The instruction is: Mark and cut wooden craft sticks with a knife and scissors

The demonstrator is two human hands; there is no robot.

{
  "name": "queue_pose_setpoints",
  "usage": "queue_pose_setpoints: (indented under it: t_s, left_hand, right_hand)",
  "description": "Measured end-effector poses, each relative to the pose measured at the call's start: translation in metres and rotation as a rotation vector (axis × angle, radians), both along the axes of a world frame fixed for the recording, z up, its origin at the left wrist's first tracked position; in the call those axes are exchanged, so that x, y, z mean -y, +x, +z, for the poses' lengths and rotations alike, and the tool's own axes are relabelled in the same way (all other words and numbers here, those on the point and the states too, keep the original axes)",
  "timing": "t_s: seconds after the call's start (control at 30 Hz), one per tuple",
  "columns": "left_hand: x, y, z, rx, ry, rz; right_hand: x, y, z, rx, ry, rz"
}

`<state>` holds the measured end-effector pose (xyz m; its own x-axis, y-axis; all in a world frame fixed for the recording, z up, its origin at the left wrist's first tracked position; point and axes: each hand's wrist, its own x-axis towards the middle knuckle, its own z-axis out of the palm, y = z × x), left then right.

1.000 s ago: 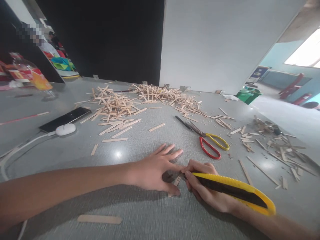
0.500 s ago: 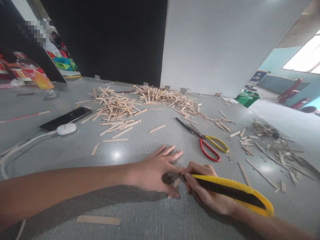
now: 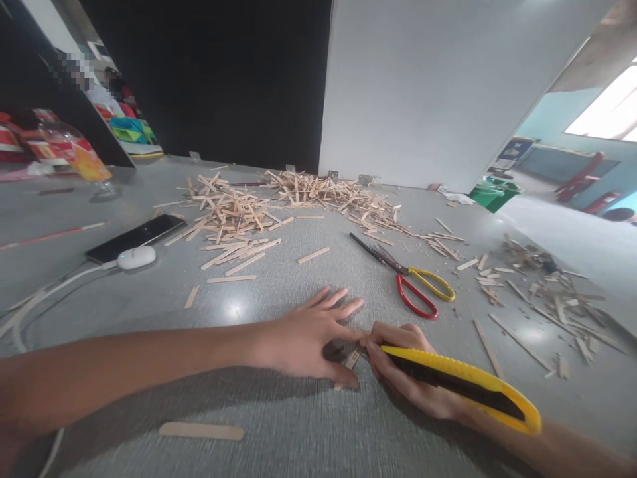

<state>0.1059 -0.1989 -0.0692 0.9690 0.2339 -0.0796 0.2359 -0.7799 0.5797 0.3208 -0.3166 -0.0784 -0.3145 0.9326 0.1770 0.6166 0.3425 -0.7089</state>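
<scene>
My left hand (image 3: 311,335) lies on the grey tabletop with its fingers spread. Its thumb and index finger press on the ends of a small wooden craft stick (image 3: 353,359), partly hidden beneath them. My right hand (image 3: 405,362) is closed round the front of a yellow and black utility knife (image 3: 462,378). The knife's tip is at the stick, close to my left index fingertip, but the blade itself is hard to make out. Beyond my right hand lies a pair of scissors (image 3: 398,267) with one red and one yellow handle. A whole craft stick (image 3: 202,431) rests near the front edge.
Heaps of craft sticks (image 3: 231,209) lie at the back, before a black and white panel (image 3: 423,93). Cut scraps (image 3: 562,309) are scattered on the right. To the left are a phone (image 3: 137,238), a white cabled device (image 3: 136,257) and a plastic bottle (image 3: 82,156).
The view has shifted slightly. Both hands stay almost in place, with the knife's rear end dipping a little and the stick showing slightly more between my left fingers.
</scene>
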Motion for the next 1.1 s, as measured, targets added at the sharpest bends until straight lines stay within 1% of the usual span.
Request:
queue_pose_setpoints:
  t_s: [0.1,0.3,0.63,0.77,0.87,0.97,1.1]
  left_hand:
    - [-0.0002,-0.0001,0.0022,0.004,-0.019,-0.002]
    - [0.0002,0.0002,0.0044,-0.013,-0.031,0.004]
    - [-0.0002,0.0013,0.006,-0.053,-0.014,0.002]
    - [-0.0003,0.0009,0.0048,-0.049,-0.004,0.004]
    - [-0.0007,0.0001,0.0019,-0.017,-0.001,0.002]
    - [-0.0012,-0.0006,-0.0008,-0.003,0.0,0.004]
    - [-0.0007,0.0001,-0.0007,-0.008,0.011,0.013]
  right_hand:
    - [0.0009,0.002,-0.0015,-0.004,-0.032,0.033]
    - [0.0008,0.0008,-0.0007,0.005,0.002,0.005]
    - [0.0013,-0.0009,0.0014,-0.011,0.017,0.005]
    - [0.0009,-0.0011,0.0007,-0.026,0.018,0.01]
    - [0.0005,-0.0018,0.0002,-0.023,0.028,-0.031]
    - [0.0004,-0.0034,0.0023,-0.05,-0.024,-0.071]
    - [0.0004,-0.0052,0.0063,-0.085,-0.088,-0.065]
